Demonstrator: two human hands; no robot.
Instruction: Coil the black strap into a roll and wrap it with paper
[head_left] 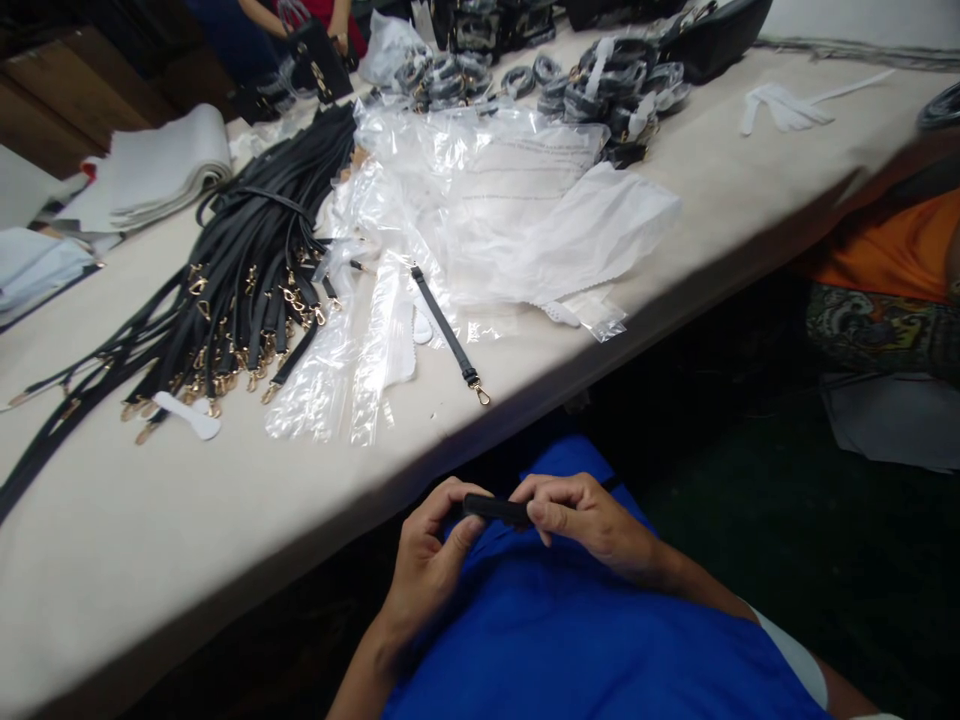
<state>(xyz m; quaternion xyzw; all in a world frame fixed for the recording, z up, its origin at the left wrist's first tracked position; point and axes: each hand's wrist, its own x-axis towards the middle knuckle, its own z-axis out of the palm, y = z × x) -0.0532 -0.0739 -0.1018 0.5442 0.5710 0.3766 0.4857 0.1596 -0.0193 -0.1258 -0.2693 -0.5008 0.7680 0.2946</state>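
Over my lap, both hands grip a short, coiled or folded black strap (495, 508). My left hand (433, 550) pinches its left end between thumb and fingers. At the other end, my right hand (581, 515) holds it with thumb and fingertips. Whether the strap has a clasp cannot be seen, as the fingers cover its ends. On the table in front lies a separate short black strap (446, 325) with a gold clasp (481, 394), apart from my hands.
A big bundle of black straps (262, 230) with gold clasps covers the table's left side. Clear plastic bags (420, 190) lie in the middle, with wrapped coiled straps (600, 85) behind. A person's hand (339, 35) is at the back; someone in orange (900, 250) sits at right.
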